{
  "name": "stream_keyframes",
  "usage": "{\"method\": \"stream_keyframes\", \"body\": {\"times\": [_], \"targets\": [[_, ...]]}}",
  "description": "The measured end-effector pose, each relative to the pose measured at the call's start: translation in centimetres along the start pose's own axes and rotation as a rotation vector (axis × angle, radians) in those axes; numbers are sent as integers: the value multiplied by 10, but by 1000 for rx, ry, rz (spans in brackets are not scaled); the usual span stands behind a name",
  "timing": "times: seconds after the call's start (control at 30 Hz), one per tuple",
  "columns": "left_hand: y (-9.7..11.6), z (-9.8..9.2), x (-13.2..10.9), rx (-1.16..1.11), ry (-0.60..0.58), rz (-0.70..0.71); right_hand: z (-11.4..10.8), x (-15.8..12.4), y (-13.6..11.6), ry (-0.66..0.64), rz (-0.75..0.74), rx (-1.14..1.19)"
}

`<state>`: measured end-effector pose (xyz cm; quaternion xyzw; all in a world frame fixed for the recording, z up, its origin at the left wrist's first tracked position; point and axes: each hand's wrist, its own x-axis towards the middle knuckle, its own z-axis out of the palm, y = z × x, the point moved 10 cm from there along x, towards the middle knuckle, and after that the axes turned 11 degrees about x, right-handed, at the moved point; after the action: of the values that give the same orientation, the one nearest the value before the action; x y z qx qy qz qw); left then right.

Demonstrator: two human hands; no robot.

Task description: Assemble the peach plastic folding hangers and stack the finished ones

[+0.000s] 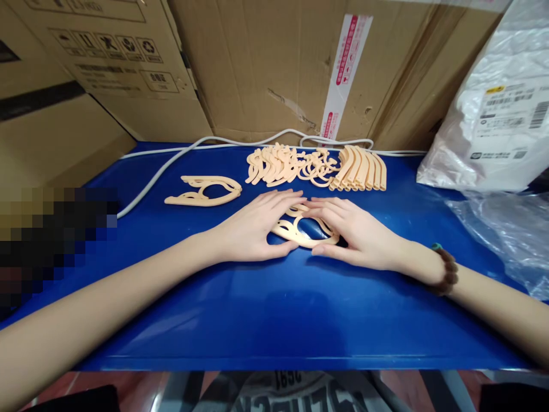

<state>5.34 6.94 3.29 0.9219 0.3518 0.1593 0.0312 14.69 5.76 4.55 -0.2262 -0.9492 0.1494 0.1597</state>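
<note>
A cream plastic folding hanger point(319, 244) lies folded on the blue table in front of me, with a round opening in its middle. My left hand point(257, 226) grips its left end, fingers over the far side and thumb at the near edge. From the other side, my right hand point(358, 232) holds the right end the same way, thumb along the near edge. Both palms hide the hanger's ends. A second folded hanger point(225, 200) lies flat beyond my left forearm, apart from both hands.
Behind my hands lie loose cream pieces: wavy arms point(272, 165), small hooks point(318, 166) and a row of curved tubes point(360, 169). A white cable point(160, 171) runs along the back by cardboard boxes point(266, 68). Plastic packaging point(484, 126) stands at right on the blue table point(257, 320).
</note>
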Motion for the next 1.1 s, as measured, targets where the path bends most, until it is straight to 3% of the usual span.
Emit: {"method": "stream_keyframes", "body": {"times": [0.1, 0.2, 0.37, 0.47, 0.57, 0.67, 1.1], "targets": [[-1, -1, 1, 21, -3, -25, 3, 0, 0, -18, -1, 8], [-2, -5, 1, 68, 12, -35, -7, -1, 2, 55, 32, 25], [3, -26, -1, 197, 165, 7, -34, -10, 29, 282, 296, 95], [10, -37, -5, 302, 252, 44, -33, -13, 45, 323, 416, 359], [15, -39, -7, 355, 269, 74, -22, -13, 53, 321, 512, 714], [15, -36, -6, 342, 242, 81, -14, -13, 55, 298, 577, 885], [13, -33, -5, 328, 194, 87, -6, -13, 54, 256, 554, 927]]}}
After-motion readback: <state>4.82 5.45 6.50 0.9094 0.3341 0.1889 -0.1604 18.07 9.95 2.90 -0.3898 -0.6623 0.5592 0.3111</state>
